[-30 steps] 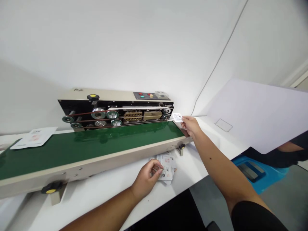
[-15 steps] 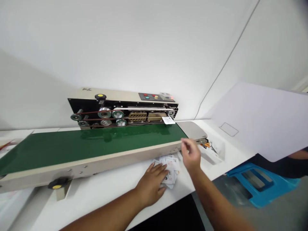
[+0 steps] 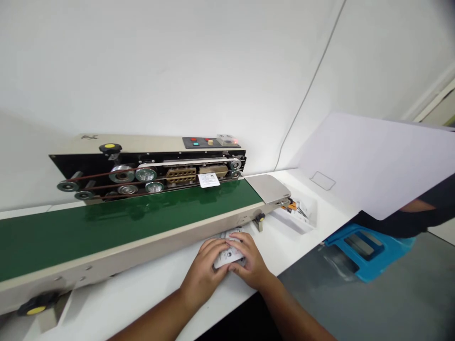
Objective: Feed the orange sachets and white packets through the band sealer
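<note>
Just in front of the conveyor, my left hand (image 3: 205,267) and my right hand (image 3: 251,261) close around a white printed packet (image 3: 227,256) from its two sides. Their fingers curve over it, and both thumbs are at its near edge. More of the packets (image 3: 234,231) lie behind and under my fingers, partly hidden. Beyond them is a band sealer (image 3: 149,148) with pulleys and heating blocks. One white packet (image 3: 209,180) sticks out of its sealing line, over the green belt (image 3: 170,203).
A white tray (image 3: 308,226) with tools and an orange item stands past the conveyor's right end. A white panel (image 3: 377,166) rises at the right, partly hiding a person in dark clothing (image 3: 394,215). A blue stool (image 3: 373,255) is on the floor.
My right hand has come down from the conveyor edge to the packets, and both hands now grip one. The packet in the sealer has travelled left along it. The view has shifted.
</note>
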`<action>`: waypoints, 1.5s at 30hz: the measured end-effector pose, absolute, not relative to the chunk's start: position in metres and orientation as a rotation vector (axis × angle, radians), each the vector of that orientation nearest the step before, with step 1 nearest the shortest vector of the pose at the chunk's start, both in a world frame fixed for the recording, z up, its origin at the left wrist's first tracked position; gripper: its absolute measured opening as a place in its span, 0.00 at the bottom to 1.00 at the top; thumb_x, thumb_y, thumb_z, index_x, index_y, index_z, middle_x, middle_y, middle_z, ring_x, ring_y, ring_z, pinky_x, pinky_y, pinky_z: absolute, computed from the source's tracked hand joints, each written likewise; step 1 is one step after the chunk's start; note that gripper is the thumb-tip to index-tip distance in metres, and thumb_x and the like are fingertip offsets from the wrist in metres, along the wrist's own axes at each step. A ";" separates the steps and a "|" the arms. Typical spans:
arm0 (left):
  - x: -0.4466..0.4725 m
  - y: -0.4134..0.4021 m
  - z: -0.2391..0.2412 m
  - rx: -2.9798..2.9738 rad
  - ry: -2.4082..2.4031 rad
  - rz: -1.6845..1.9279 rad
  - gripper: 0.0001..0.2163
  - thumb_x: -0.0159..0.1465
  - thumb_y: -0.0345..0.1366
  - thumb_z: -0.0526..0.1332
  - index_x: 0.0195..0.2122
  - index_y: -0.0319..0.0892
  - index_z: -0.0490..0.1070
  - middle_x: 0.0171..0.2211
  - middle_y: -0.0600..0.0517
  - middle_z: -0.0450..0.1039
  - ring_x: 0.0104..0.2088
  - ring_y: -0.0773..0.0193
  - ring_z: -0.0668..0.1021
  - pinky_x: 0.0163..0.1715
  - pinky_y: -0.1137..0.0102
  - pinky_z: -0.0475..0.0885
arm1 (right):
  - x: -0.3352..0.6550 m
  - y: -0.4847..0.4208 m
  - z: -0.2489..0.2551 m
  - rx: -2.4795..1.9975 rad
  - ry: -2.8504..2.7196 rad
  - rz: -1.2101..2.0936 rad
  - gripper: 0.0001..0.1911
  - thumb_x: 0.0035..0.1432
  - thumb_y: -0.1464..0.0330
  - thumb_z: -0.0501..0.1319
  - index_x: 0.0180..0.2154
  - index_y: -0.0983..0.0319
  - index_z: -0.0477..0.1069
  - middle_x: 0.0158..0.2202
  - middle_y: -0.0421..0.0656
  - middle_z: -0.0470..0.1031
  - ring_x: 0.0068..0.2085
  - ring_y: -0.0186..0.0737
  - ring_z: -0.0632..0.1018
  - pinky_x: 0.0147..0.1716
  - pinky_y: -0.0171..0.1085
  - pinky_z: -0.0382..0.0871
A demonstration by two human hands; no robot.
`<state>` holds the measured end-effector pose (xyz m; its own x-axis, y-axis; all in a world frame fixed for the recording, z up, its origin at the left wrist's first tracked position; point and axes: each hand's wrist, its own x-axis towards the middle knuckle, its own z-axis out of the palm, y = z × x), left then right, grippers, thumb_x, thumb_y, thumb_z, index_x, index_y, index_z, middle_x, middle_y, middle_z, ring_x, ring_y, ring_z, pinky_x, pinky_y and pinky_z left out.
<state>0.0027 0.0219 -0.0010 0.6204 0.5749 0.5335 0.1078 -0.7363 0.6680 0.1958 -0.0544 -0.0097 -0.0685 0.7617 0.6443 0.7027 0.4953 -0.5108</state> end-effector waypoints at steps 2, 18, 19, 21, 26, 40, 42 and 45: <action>0.000 0.020 0.006 2.183 0.531 1.042 0.12 0.66 0.37 0.66 0.51 0.47 0.76 0.52 0.46 0.78 0.55 0.50 0.77 0.57 0.56 0.72 | 0.196 -0.056 -0.009 -1.181 -1.766 0.082 0.24 0.67 0.52 0.59 0.59 0.56 0.71 0.55 0.52 0.73 0.55 0.53 0.74 0.54 0.52 0.71; 0.003 0.016 0.001 1.476 0.772 0.895 0.11 0.63 0.45 0.65 0.36 0.43 0.69 0.20 0.60 0.64 0.18 0.69 0.65 0.19 0.75 0.60 | 0.198 -0.066 -0.046 -1.212 -1.342 0.642 0.20 0.67 0.62 0.61 0.59 0.56 0.68 0.36 0.44 0.77 0.35 0.42 0.78 0.40 0.41 0.76; 0.003 0.016 0.000 1.445 0.761 0.894 0.12 0.63 0.45 0.65 0.35 0.43 0.68 0.20 0.60 0.64 0.18 0.70 0.65 0.19 0.75 0.59 | 0.197 -0.066 -0.045 -1.208 -1.331 0.646 0.18 0.67 0.62 0.61 0.57 0.55 0.69 0.37 0.44 0.78 0.36 0.42 0.78 0.41 0.42 0.76; 0.004 0.016 -0.001 1.416 0.737 0.901 0.13 0.61 0.45 0.67 0.34 0.43 0.66 0.21 0.59 0.65 0.20 0.69 0.67 0.20 0.75 0.60 | 0.196 -0.067 -0.043 -1.190 -1.299 0.648 0.15 0.67 0.63 0.62 0.54 0.55 0.68 0.39 0.45 0.77 0.37 0.42 0.78 0.40 0.41 0.76; 0.004 0.015 -0.001 1.371 0.717 0.899 0.15 0.60 0.46 0.68 0.33 0.43 0.64 0.23 0.58 0.68 0.24 0.67 0.71 0.23 0.75 0.64 | 0.195 -0.068 -0.044 -1.173 -1.272 0.710 0.12 0.66 0.62 0.63 0.49 0.56 0.66 0.34 0.42 0.76 0.33 0.40 0.77 0.33 0.37 0.73; 0.011 0.016 0.003 1.228 0.526 0.801 0.17 0.64 0.49 0.67 0.37 0.44 0.62 0.32 0.52 0.79 0.32 0.61 0.82 0.35 0.68 0.75 | 0.196 -0.064 -0.033 -1.182 -1.398 0.479 0.11 0.63 0.62 0.65 0.46 0.57 0.77 0.39 0.45 0.80 0.35 0.42 0.78 0.36 0.39 0.74; 0.009 0.012 0.003 1.287 0.476 0.766 0.14 0.65 0.46 0.66 0.38 0.44 0.63 0.35 0.49 0.80 0.38 0.58 0.83 0.39 0.67 0.76 | 0.200 -0.063 -0.024 -1.254 -1.410 0.472 0.07 0.65 0.64 0.63 0.40 0.58 0.79 0.35 0.44 0.80 0.34 0.41 0.79 0.35 0.38 0.73; 0.005 0.009 0.003 1.447 0.464 0.767 0.11 0.67 0.42 0.64 0.44 0.43 0.68 0.45 0.44 0.79 0.45 0.55 0.82 0.45 0.63 0.75 | 0.221 -0.050 0.009 -1.270 -1.246 0.467 0.08 0.64 0.64 0.63 0.35 0.60 0.78 0.26 0.40 0.77 0.27 0.38 0.77 0.28 0.35 0.72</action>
<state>0.0050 0.0086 0.0035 0.6861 0.7090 0.1630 -0.1847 -0.0470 0.9817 0.2215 -0.0501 0.0094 0.3381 0.8365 0.4312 0.3468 0.3152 -0.8834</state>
